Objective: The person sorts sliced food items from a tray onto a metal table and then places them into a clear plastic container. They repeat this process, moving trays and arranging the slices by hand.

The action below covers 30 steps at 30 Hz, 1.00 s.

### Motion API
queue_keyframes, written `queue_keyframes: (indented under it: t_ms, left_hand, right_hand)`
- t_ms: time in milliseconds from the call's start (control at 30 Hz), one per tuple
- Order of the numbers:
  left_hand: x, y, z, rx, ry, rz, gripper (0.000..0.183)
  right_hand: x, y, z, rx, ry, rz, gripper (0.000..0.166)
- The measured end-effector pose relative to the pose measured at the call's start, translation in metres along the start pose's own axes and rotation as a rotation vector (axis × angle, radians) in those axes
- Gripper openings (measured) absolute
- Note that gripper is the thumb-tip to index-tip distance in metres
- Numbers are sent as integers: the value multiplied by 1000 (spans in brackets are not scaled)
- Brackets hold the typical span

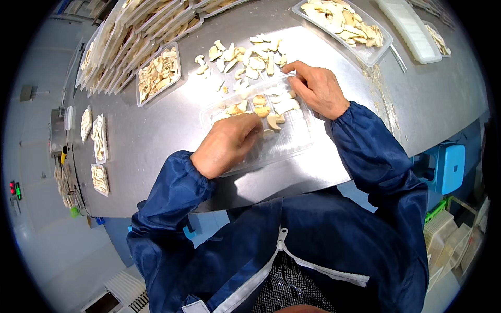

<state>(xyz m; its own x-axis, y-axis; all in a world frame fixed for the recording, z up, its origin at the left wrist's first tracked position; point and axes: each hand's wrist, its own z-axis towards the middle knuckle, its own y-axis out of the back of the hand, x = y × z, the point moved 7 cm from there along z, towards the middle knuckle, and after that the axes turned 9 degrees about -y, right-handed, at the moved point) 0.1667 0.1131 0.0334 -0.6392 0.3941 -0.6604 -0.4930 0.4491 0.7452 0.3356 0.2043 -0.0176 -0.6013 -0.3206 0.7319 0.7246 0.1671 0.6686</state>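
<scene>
A clear plastic tray lies on the steel table in front of me, with mushroom slices in its far part. My left hand is over the tray's left side, its fingertips pointing down beside a curved mushroom piece; whether they pinch anything is hidden. My right hand rests at the tray's far right corner, thumb on the rim and index finger stretched towards the loose mushroom pieces. Those pieces lie spread on the table just beyond the tray.
Stacked trays of sliced mushrooms rise at the far left, beside one filled tray. Smaller filled packs line the left edge. Another full tray and an upturned white tray are at the far right. A blue stool stands below.
</scene>
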Motion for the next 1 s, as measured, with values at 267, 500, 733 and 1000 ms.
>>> queue_keyframes:
  t_ms: [267,500,733,1000]
  left_hand:
    - [-10,15,2,-191,-125,177,12]
    - [24,51,73,-343,-144,242,13]
    - [45,37,119,-200,-42,428,24]
    - [57,39,113,-242,-56,374,23]
  right_hand:
    - [4,3,0,8,14,9,28]
    - [1,4,0,-3,1,39,26]
    - [5,5,1,39,-29,66,29]
    - [7,1,1,52,-21,91,30]
